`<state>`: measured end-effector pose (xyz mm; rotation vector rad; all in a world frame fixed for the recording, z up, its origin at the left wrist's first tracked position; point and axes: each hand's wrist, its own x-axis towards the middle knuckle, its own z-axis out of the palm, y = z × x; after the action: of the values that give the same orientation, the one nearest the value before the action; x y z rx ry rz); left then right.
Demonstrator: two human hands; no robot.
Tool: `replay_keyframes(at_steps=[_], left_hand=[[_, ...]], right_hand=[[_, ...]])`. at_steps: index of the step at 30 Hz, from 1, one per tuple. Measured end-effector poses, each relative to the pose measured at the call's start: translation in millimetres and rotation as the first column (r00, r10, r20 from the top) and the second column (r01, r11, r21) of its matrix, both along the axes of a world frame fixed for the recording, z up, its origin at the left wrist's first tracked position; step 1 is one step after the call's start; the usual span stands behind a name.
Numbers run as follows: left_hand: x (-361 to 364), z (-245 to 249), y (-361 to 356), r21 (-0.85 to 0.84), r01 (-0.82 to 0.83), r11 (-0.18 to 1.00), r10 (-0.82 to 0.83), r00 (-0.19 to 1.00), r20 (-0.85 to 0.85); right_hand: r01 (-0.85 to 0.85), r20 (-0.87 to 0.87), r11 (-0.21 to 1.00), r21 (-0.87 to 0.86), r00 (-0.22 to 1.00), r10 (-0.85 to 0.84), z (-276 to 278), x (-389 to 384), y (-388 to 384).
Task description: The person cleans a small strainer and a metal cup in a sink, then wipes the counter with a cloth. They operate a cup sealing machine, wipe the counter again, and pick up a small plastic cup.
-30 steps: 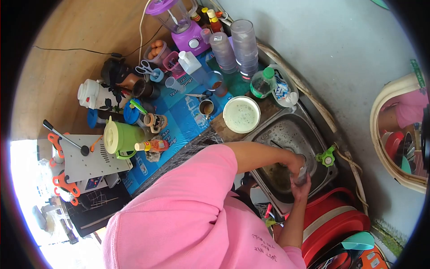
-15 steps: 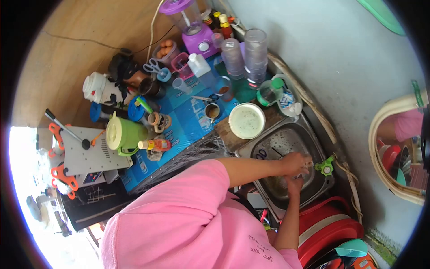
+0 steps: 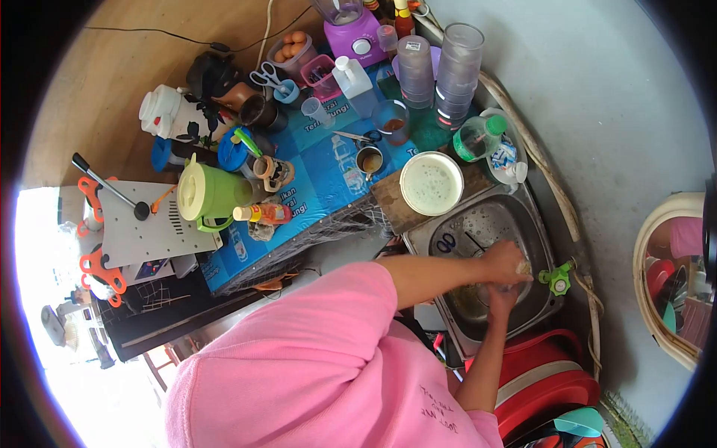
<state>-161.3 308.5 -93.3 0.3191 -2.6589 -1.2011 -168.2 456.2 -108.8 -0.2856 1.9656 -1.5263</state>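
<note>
Over the metal sink [image 3: 539, 246], my left hand [image 3: 505, 263] is curled shut, with whitish foam at its fingers. Just below it my right hand [image 3: 503, 296] is closed too, close against the left. Something pale or clear shows between them, too small and covered to name. In the basin lie an item with dark looped handles [image 3: 446, 243], like scissors, and a thin utensil. Beside the sink, a white tub [image 3: 432, 184] of foamy liquid stands on a wooden board [image 3: 390, 203]. The green-handled tap [image 3: 556, 280] is right of my hands.
On the blue-covered table [image 3: 310, 194] are a metal cup [image 3: 369, 160], stacked plastic cups [image 3: 457, 75], a green pitcher [image 3: 209, 193], a sauce bottle [image 3: 265, 214] and a purple blender [image 3: 355, 41]. Red basins [image 3: 549, 396] are below the sink. A pipe [image 3: 549, 175] runs along the wall.
The view has shifted slightly, so most things sit a little further right or higher. Both hands stay close together over the sink, the left one turned slightly.
</note>
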Motion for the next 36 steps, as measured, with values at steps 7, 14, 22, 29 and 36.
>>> replay_keyframes(at_steps=[7, 14, 22, 29, 36], left_hand=[[2.9, 12.0, -8.0, -0.149, -0.026, 0.989, 0.006, 0.991, -0.137], [2.1, -2.8, -13.1, 0.166, -0.083, 0.983, 0.078, 0.996, 0.033], [-1.0, -17.8, -35.7, -0.124, 0.145, 0.982, -0.155, 0.985, -0.074], [-28.8, -52.6, -6.7, 0.765, -0.574, 0.293, 0.275, 0.817, 0.507], [32.8, -36.2, -8.0, 0.14, -0.333, 0.932, 0.224, 0.837, 0.499]], right_hand=[[0.209, 0.484, 0.968, -0.141, 0.867, -0.116, -52.7, -11.2, 23.4], [0.082, 0.452, 0.985, -0.154, 0.892, -0.003, -68.5, -10.5, 12.5], [0.163, 0.699, 0.918, -0.361, 0.699, 0.151, -10.3, -23.3, -9.4], [0.477, 0.704, 0.687, -0.548, 0.707, 0.071, -67.5, -1.4, -9.4], [0.61, 0.702, 0.602, -0.515, 0.703, -0.112, -63.4, -6.8, -6.8]])
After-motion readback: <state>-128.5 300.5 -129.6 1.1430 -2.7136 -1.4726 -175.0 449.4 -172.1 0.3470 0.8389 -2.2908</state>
